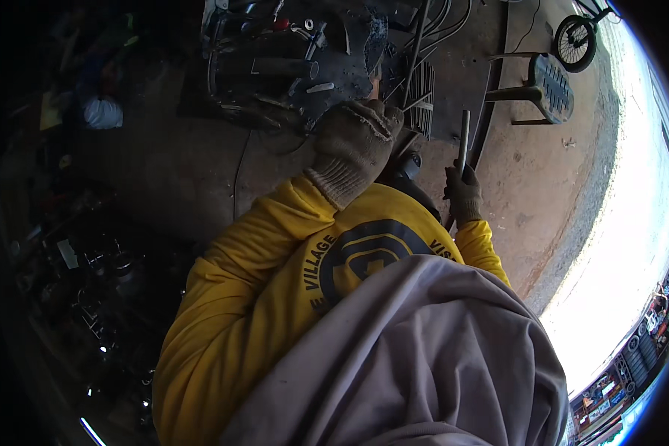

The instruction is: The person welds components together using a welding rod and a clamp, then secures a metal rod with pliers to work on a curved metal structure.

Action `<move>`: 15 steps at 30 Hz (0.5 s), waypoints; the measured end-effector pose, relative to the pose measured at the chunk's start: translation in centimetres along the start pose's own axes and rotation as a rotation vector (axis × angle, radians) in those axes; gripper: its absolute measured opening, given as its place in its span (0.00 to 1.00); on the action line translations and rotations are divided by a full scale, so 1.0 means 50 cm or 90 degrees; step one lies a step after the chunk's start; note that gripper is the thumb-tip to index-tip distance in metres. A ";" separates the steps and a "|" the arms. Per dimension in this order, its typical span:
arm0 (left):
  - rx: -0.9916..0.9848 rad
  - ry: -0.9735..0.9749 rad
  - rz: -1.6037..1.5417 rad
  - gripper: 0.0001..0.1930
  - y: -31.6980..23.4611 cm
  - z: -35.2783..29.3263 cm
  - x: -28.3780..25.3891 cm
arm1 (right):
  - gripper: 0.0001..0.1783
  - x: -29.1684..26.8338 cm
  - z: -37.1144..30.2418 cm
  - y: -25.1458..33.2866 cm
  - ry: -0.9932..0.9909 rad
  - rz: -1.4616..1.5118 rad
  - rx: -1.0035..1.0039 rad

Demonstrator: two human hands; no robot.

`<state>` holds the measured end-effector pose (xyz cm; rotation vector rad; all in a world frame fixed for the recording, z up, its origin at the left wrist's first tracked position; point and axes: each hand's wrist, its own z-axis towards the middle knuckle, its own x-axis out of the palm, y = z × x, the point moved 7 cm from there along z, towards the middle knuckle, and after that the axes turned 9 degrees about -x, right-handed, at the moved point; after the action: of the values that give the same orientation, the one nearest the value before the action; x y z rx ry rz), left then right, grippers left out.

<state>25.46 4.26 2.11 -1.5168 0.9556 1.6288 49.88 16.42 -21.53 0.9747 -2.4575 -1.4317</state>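
Note:
Both my hands wear worn grey-brown knitted work gloves. My left hand (pixel 354 145) is closed in a fist in front of my chest, near the front edge of a dark metal worktable (pixel 275 73). A brownish piece shows just beyond its knuckles; whether the fist grips it, I cannot tell. Lower and to the right, my right hand (pixel 464 192) is wrapped round a straight grey metal tube (pixel 464 141), which sticks up out of the fist. The tube's lower end is hidden by the glove.
Metal scraps and a short pipe (pixel 314 70) lie on the worktable. Beside it stand thin rods (pixel 421 100) and cables. A dark plastic chair (pixel 550 89) and a spoked wheel (pixel 575 43) are at the upper right. Dark clutter (pixel 119 275) fills the left side.

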 end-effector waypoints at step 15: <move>-0.272 -0.134 0.093 0.14 0.165 -0.040 0.125 | 0.20 -0.150 0.026 -0.083 -0.045 -0.030 0.103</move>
<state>18.78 -1.38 -3.79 -1.5305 0.6411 2.1525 57.15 20.40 -24.15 1.0367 -2.6529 -1.3195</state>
